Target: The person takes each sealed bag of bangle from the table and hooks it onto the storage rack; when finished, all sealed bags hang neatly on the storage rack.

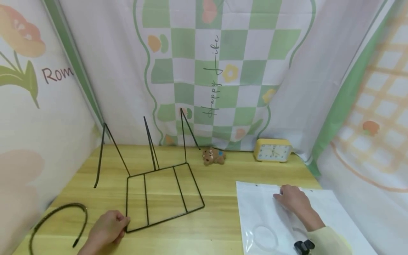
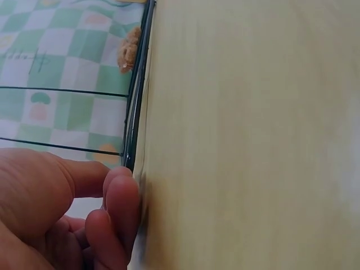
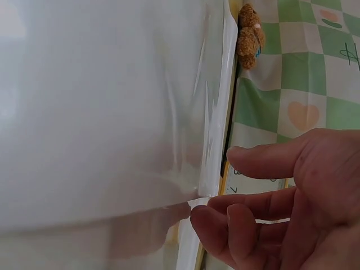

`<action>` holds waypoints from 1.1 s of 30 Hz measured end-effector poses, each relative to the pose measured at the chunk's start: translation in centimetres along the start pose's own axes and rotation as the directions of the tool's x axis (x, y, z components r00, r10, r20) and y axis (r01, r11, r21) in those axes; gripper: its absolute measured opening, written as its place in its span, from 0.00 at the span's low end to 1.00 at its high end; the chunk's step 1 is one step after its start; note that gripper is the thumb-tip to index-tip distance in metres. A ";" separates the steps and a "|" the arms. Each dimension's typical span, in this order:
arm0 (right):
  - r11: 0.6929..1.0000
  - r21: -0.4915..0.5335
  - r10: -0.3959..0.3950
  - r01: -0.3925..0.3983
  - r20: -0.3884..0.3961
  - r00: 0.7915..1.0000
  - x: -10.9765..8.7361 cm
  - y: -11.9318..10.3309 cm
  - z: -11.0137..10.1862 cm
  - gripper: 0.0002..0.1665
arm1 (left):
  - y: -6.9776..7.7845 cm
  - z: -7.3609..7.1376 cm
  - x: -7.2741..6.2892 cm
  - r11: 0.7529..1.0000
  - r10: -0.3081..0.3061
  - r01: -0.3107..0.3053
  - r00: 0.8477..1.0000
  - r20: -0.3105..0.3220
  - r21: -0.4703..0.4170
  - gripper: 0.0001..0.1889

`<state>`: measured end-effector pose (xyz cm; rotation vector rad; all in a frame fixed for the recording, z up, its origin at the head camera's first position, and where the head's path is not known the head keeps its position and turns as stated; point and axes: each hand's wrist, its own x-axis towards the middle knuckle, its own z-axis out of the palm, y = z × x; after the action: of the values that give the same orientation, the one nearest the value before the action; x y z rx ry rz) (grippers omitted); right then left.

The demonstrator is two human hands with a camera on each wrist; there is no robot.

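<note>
A black wire rack [image 1: 165,221] lies with its rectangular grid low over the table, and three bent wire arms rise from its far side. At its near left corner my left hand [image 1: 108,226] pinches the wire between thumb and fingers; the left wrist view shows those fingertips [image 2: 122,197] at the rail's end. On the right lies a white plastic bag [image 1: 258,205] with a glossy, see-through face. My right hand [image 1: 294,200] is over its far edge. In the right wrist view the fingertips [image 3: 209,222] are at the bag's edge, with the thumb held apart from them.
A dark braided headband [image 1: 60,208] lies at the table's left. Along the back stand a small brown bear figure [image 1: 214,156] and a yellow alarm clock [image 1: 273,150]. Patterned fabric [image 1: 210,71] hangs behind and on both sides of the wooden table [image 1: 220,226].
</note>
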<state>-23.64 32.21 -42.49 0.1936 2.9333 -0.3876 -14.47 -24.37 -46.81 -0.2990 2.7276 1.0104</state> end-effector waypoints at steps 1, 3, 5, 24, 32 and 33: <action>1.000 0.005 0.006 -0.006 0.008 1.000 0.1 0.0 0.0 0.20 | 0.0 0.0 0.0 1.000 -0.004 0.004 1.000 0.003 -0.007 0.13; 1.000 0.014 0.014 -0.015 0.019 1.000 0.3 0.0 0.0 0.19 | 0.0 0.0 0.0 1.000 -0.011 0.011 1.000 0.003 -0.018 0.13; 0.999 0.022 0.023 -0.024 0.026 0.999 0.4 0.0 0.0 0.19 | 0.0 0.1 0.0 0.999 -0.014 0.014 1.000 0.005 -0.033 0.13; 0.956 0.294 0.018 -0.015 -0.007 1.000 1.7 1.2 0.2 0.24 | -0.2 0.0 0.0 0.993 -0.052 0.056 0.998 0.039 -0.103 0.12; 0.907 0.422 -0.021 0.010 0.022 1.000 1.7 1.1 0.3 0.17 | -0.2 0.1 -0.1 0.994 -0.060 0.064 0.997 0.052 -0.084 0.13; 0.901 0.434 -0.022 0.006 0.031 0.999 1.8 1.1 0.3 0.17 | -0.3 0.1 -0.1 0.994 -0.062 0.067 0.997 0.054 -0.087 0.13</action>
<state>-25.21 33.36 -43.42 0.2195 2.7704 -1.0365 -14.26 -24.45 -47.04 -0.3683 2.6140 1.1080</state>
